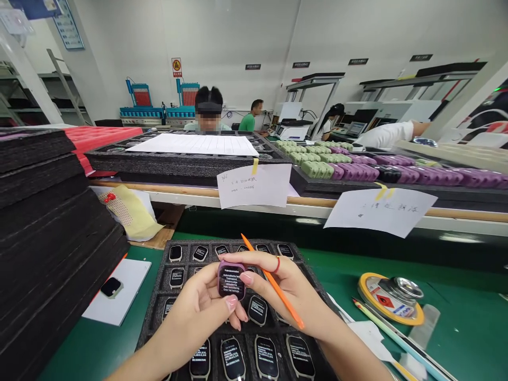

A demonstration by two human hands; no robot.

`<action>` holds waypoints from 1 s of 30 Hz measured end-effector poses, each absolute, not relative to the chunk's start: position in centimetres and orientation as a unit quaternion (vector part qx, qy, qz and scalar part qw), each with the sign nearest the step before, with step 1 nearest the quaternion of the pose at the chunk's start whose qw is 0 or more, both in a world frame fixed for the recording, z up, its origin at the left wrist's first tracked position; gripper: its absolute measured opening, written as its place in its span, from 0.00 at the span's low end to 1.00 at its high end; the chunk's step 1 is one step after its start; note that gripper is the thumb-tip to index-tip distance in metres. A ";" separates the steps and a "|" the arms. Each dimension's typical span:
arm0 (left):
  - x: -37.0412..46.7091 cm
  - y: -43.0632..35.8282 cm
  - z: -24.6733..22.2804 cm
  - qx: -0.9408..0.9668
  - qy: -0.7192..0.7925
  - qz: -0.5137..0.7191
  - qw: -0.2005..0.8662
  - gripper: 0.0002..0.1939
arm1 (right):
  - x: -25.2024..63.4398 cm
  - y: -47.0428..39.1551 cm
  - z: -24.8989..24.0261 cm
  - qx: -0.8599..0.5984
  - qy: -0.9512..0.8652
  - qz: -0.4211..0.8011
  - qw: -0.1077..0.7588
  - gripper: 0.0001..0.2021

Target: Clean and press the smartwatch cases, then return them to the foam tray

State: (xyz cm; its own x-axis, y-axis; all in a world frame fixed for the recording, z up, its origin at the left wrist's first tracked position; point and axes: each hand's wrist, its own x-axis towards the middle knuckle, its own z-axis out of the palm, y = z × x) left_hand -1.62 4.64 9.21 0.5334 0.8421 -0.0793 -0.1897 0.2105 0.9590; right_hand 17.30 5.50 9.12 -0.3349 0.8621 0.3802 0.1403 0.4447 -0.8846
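Observation:
A smartwatch without a strap (231,281), in a purple case, is held up over the tray. Its lit screen shows a text menu. My left hand (206,301) is closed around it from the left and below, with the thumb at its lower edge. My right hand (278,280) grips the watch's right side, its thumb on the screen edge and its fingers along the top. An orange pen-like stick (273,283) is tucked in that same hand, pointing up and left. Beneath both hands lies a black foam tray (153,317) with several lit watches in its compartments.
Stacked black foam trays (39,233) rise at the left, near a watch (111,287) on white paper (130,275). At right are a yellow-rimmed round container (391,299) and several pens (400,333). A shelf edge (309,201) crosses ahead, bearing trays of green and purple pieces (357,172). People sit beyond.

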 end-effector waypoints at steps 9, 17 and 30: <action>-1.3 4.8 9.4 0.509 0.312 0.368 0.713 0.21 | 17.4 5.3 9.2 -0.361 -0.717 0.388 0.453 0.13; -1.3 4.4 9.2 0.475 0.299 0.390 0.730 0.23 | 17.4 5.3 9.2 -0.359 -0.722 0.376 0.457 0.13; -1.4 5.0 8.3 0.485 0.291 0.396 0.724 0.19 | 17.3 5.2 9.4 -0.332 -0.697 0.409 0.487 0.14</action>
State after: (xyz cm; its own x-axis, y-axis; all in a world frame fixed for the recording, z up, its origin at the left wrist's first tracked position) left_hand -1.44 4.95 8.30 0.5169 0.8553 -0.0367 -0.2916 0.2162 0.9318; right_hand 17.33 5.22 9.36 -0.3050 0.8608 0.4074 0.0635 0.4452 -0.8932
